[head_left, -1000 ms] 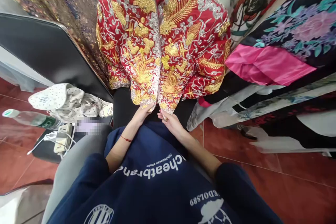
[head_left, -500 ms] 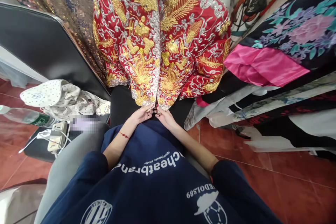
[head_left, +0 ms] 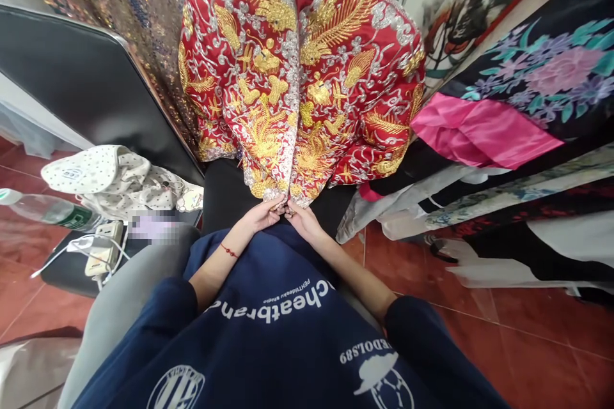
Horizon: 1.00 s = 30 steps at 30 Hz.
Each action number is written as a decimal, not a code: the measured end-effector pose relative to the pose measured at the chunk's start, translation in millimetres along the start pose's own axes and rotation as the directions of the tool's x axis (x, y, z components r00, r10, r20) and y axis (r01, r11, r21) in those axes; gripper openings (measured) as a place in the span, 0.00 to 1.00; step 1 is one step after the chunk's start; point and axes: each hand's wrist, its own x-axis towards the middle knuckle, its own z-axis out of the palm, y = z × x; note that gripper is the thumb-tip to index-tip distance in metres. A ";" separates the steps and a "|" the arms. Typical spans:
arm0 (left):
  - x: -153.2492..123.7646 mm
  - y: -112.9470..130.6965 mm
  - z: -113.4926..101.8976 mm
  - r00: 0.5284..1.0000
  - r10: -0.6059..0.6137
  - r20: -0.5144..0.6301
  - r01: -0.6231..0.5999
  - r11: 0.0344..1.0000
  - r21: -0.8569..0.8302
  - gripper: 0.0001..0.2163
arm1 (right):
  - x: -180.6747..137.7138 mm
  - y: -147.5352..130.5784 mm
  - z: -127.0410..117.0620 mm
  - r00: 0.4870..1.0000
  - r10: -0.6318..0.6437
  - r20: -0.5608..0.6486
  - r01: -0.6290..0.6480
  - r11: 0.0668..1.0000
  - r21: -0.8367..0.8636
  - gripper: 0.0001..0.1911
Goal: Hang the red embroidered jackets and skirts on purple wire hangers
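We see the left hand point(head_left: 261, 216) and right hand point(head_left: 307, 222) side by side, fingers bent and nearly together, each pinching a lower front corner of the red fabric jacket with gold and silver embroidery point(head_left: 316, 92), which spreads out beyond the fingertips over a black chair seat point(head_left: 223, 195). Well left of the fingers we get a white dotted cloth item point(head_left: 115, 176), a white power strip point(head_left: 104, 248) and a clear plastic bottle with green label point(head_left: 52, 209); farther off, right, shiny pink satin fabric point(head_left: 484, 131).
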 end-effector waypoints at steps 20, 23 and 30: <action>4.1 -10.7 2.4 0.978 0.208 0.020 -0.209 0.975 0.080 0.13 | 2.0 -6.4 4.1 0.995 -0.013 -0.098 0.012 1.000 -0.018 0.12; 2.8 -11.6 3.8 0.967 0.254 0.014 -0.254 0.961 0.110 0.17 | 1.2 -9.6 6.9 0.994 -0.015 -0.105 0.014 1.000 -0.010 0.12; 1.4 -10.4 3.6 0.949 0.312 -0.048 -0.302 0.941 0.150 0.18 | 2.4 -14.6 5.6 0.996 0.005 -0.091 -0.008 0.999 -0.031 0.13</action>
